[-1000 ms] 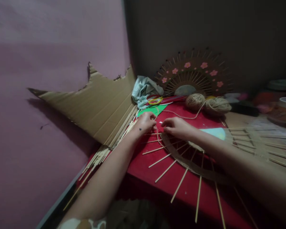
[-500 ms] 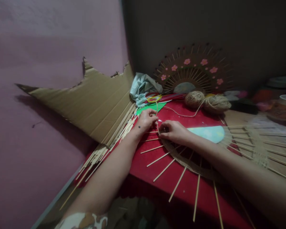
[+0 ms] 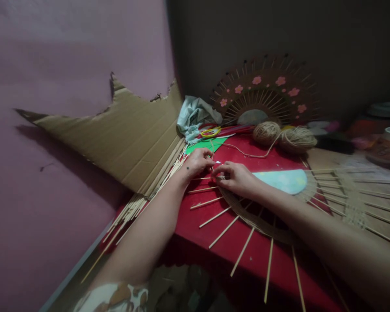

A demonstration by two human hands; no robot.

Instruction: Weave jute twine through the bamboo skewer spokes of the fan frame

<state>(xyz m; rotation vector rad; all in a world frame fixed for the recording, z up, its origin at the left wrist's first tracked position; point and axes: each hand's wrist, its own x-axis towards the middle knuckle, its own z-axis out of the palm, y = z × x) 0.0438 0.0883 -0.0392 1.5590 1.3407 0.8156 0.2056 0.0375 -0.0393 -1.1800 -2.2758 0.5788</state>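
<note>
A half-round frame of thin sticks [image 3: 219, 213] with a woven twine band [image 3: 253, 222] and a pale blue centre piece [image 3: 282, 181] lies on the red cloth. At the frame's far left end, my left hand [image 3: 199, 161] is closed on the twine [image 3: 212, 147], fingertips pinched. Just right of it my right hand [image 3: 235, 177] rests over the band's end with its fingers closed; what they pinch is too small to make out. The two hands' fingertips nearly meet.
Twine balls [image 3: 297, 140] sit behind the frame. A decorated fan [image 3: 263, 97] leans at the back. Cardboard [image 3: 117, 138] and loose sticks [image 3: 130, 212] lie left. Yellow-handled scissors [image 3: 211, 132], grey-blue cloth [image 3: 196, 116] and green paper [image 3: 204, 146] lie behind my hands.
My right hand's fingertips have moved slightly up and left, closer to my left hand. The twine stretch between the hands no longer shows clearly. The view has shifted slightly.
</note>
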